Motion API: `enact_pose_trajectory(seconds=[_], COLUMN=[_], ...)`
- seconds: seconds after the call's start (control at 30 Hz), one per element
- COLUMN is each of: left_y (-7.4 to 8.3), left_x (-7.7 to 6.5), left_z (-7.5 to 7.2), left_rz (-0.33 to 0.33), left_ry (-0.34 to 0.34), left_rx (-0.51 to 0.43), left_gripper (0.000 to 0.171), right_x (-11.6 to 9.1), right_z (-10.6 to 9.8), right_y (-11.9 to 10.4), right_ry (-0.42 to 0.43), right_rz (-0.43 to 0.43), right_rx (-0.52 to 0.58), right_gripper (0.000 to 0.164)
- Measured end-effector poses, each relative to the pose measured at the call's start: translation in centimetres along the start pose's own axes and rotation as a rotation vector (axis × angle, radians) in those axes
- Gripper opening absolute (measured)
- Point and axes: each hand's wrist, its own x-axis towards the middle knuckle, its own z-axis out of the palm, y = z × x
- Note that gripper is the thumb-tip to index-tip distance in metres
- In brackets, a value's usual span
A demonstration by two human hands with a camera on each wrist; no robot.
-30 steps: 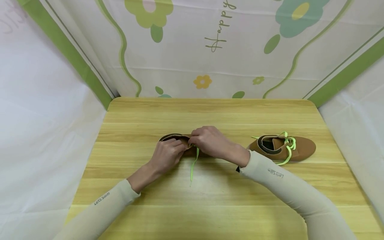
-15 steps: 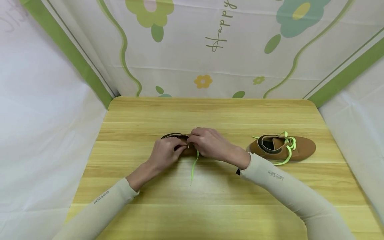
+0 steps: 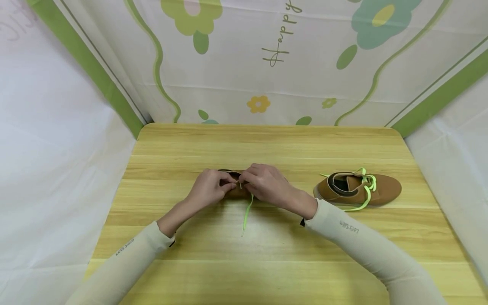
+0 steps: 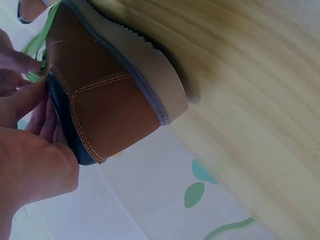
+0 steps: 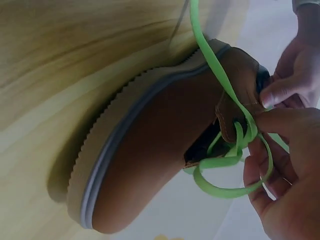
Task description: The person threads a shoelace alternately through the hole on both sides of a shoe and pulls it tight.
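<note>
A brown leather shoe [image 3: 237, 194] stands on the table between my hands, its toe to the right. My left hand [image 3: 207, 187] is over its heel end. Its thumb and forefinger [image 5: 277, 91] pinch at the upper edge near the top eyelets; exactly what lies between them is partly hidden. Pressed close on the other side, my right hand [image 3: 268, 184] pinches the bright green shoelace [image 5: 212, 62] at the eyelet flap. A loop of lace hangs by its fingers [image 5: 257, 200], and one lace end drops towards the table's front. A small pale tip shows between both hands.
To the right, a matching brown shoe [image 3: 385, 189] with a green lace [image 3: 367, 197] rests on the wooden table [image 3: 267, 262]. White curtains with flower prints [image 3: 228, 63] rise behind the table and at its sides.
My left hand has shifted from lying over the shoe opening to a thumb-and-forefinger pinch, its wrist turned. My right hand stays nearly in place. The other shoe has not moved.
</note>
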Motion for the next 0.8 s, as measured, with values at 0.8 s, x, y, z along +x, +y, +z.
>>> enact_pose_trajectory(seconds=[0.8], left_y=[0.1], left_x=[0.0], left_z=[0.7], left_rz=[0.016], left_ry=[0.018], left_rx=[0.055], left_gripper=[0.009], right_x=[-2.2], right_z=[0.1], right_y=[0.2], right_ry=[0.223], right_rz=[0.104], right_rx=[0.177], right_gripper=[0.01])
